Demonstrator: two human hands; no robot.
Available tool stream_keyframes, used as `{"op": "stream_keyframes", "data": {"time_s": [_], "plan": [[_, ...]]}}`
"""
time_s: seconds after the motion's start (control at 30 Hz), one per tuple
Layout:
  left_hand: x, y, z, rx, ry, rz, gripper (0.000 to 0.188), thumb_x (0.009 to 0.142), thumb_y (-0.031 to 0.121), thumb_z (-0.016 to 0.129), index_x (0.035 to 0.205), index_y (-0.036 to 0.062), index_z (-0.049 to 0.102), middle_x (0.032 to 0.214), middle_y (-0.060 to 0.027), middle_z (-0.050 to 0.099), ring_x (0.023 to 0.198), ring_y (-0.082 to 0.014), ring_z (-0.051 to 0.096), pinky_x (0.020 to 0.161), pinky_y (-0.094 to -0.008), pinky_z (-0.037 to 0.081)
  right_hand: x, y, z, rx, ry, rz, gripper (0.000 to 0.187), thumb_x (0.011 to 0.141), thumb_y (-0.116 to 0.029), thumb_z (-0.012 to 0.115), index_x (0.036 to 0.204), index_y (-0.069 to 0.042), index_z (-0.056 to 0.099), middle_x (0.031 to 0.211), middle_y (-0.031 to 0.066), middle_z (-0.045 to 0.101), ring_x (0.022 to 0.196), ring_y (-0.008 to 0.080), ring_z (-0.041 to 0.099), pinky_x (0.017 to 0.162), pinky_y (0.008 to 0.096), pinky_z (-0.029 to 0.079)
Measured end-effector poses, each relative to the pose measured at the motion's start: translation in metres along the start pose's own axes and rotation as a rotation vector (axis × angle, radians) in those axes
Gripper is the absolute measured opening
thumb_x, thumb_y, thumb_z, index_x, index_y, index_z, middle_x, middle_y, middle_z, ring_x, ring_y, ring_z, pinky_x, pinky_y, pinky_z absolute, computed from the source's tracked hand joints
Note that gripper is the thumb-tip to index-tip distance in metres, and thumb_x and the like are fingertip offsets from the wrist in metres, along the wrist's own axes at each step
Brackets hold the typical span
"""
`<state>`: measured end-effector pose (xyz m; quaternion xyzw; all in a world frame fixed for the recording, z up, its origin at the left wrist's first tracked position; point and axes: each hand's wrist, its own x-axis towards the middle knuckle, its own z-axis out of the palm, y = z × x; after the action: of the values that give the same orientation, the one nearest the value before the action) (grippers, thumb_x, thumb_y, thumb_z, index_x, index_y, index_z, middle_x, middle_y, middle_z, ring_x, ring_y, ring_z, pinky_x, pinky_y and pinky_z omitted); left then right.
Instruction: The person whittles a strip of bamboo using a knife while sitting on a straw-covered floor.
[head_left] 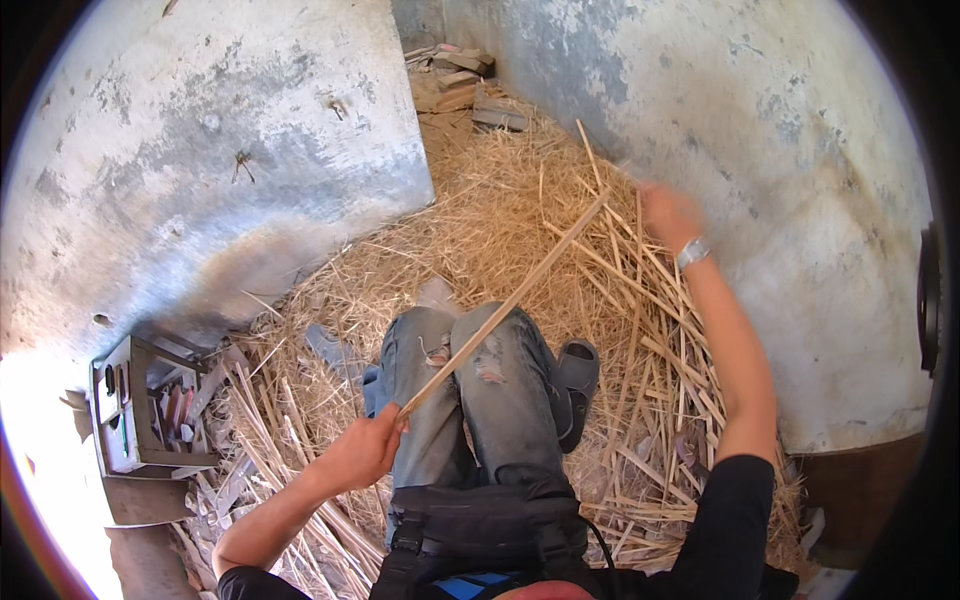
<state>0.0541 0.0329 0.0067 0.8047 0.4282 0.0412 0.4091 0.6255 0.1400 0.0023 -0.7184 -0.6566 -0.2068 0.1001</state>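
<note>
L hand (pixel 365 452) grips near end of long wood strip (pixel 502 312), slanting over jeans (pixel 412 340) twd straw (pixel 480 205). R hand (pixel 668 215) blurred nr far tip; can't tell if grasping. Step: prob. handling single strip; next move calls for firm L hold.

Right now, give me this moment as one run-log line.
left hand: gripping wooden strip by near end | wooden strip: slants over jeans | right hand: blurred near far end, hold unclear | straw: spread ahead
</note>
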Motion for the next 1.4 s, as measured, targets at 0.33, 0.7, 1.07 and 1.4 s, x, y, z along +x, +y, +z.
{"op": "stream_keyframes", "data": {"time_s": [0.33, 0.7, 1.07, 1.4], "plan": [[-0.009, -0.016, 0.000, -0.027, -0.006, -0.020, 0.013, 0.106, 0.013, 0.048, 0.113, 0.0054, 0.055, 0.075, -0.0272, 0.066, 0.073, -0.0506, 0.066, 0.067, -0.0595, 0.050, 0.022, 0.094, 0.013, 0.377, 0.007, 0.546, 0.070, 0.109, -0.055, 0.037, 0.080, 0.002, 0.067, 0.083, 0.0253, 0.072, 0.080, 0.0419, 0.069, 0.077, 0.0507, 0.051], [0.024, -0.023, 0.003, -0.170, -0.041, 0.115, 0.017, 0.108, 0.018, 0.048, 0.111, 0.0052, 0.059, 0.069, -0.0194, 0.060, 0.068, -0.0417, 0.064, 0.064, -0.0496, 0.047, -0.027, -0.110, -0.018, 0.671, -0.149, 0.250, 0.069, 0.100, -0.067, 0.056, 0.075, -0.002, 0.059, 0.059, 0.0095, 0.053, 0.053, 0.0261, 0.049, 0.054, 0.0409, 0.042], [0.022, -0.013, -0.003, -0.140, -0.055, 0.050, 0.017, 0.109, 0.019, 0.048, 0.112, 0.0062, 0.058, 0.065, -0.0186, 0.057, 0.062, -0.0395, 0.062, 0.061, -0.0475, 0.046, -0.042, -0.153, -0.020, 0.828, -0.092, 0.227, 0.059, 0.105, -0.055, 0.056, 0.080, -0.002, 0.058, 0.060, 0.0105, 0.054, 0.051, 0.0263, 0.050, 0.052, 0.0409, 0.040], [0.030, -0.015, -0.005, -0.161, -0.158, -0.042, 0.029, 0.113, 0.028, 0.043, 0.110, 0.0051, 0.061, 0.075, -0.0122, 0.058, 0.072, -0.0253, 0.061, 0.071, -0.0405, 0.050, 0.004, -0.072, 0.020, 0.625, 0.290, 0.336, 0.028, 0.108, -0.029, 0.057, 0.126, -0.012, 0.070, 0.061, 0.0114, 0.058, 0.048, 0.0252, 0.049, 0.049, 0.0395, 0.038]]}}
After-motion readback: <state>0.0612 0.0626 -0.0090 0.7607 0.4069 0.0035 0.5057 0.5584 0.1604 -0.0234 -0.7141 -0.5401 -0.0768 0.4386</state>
